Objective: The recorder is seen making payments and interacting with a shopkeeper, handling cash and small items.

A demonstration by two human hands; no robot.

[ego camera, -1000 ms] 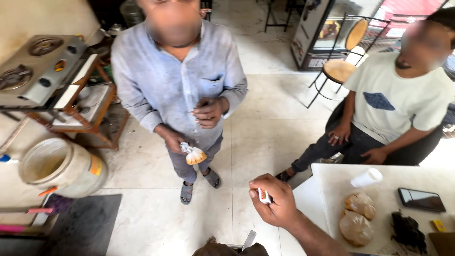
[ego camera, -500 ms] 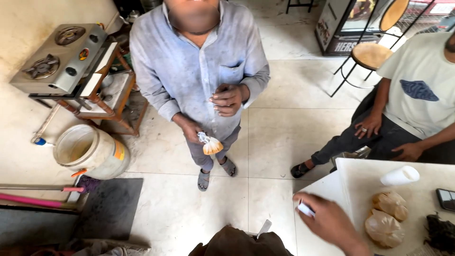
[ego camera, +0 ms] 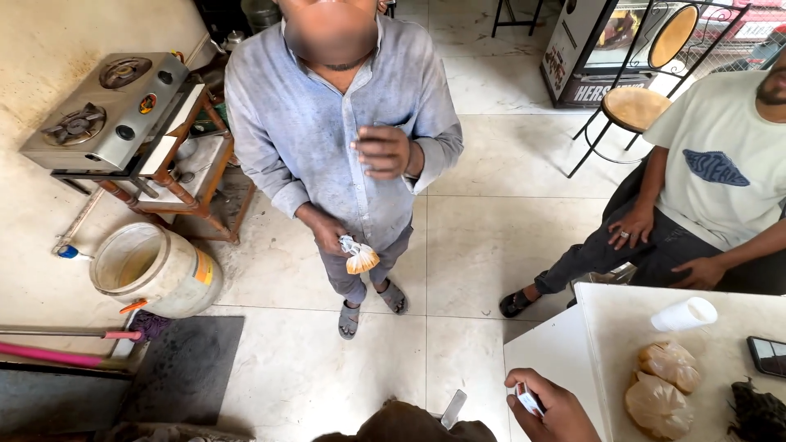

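Two other people are before me: one in a blue-grey button shirt (ego camera: 344, 123) stands on the pale tiled floor (ego camera: 483, 245), and one in a cream T-shirt (ego camera: 720, 164) sits to my right. The white stone-topped table (ego camera: 729, 360) fills the lower right corner; on it lie two tied clear bags of tan food (ego camera: 663, 385), one white paper cup (ego camera: 684, 314) on its side and one dark phone (ego camera: 768, 355). One cream plastic bucket (ego camera: 155, 270) stands under one two-burner steel stove (ego camera: 102, 110). The standing person's hand holds one small knotted bag of orange snack (ego camera: 359, 257). My right hand (ego camera: 550, 403), at the table's near edge, is curled tight around one small white flat object (ego camera: 529, 399), fingers together. My left hand is out of sight
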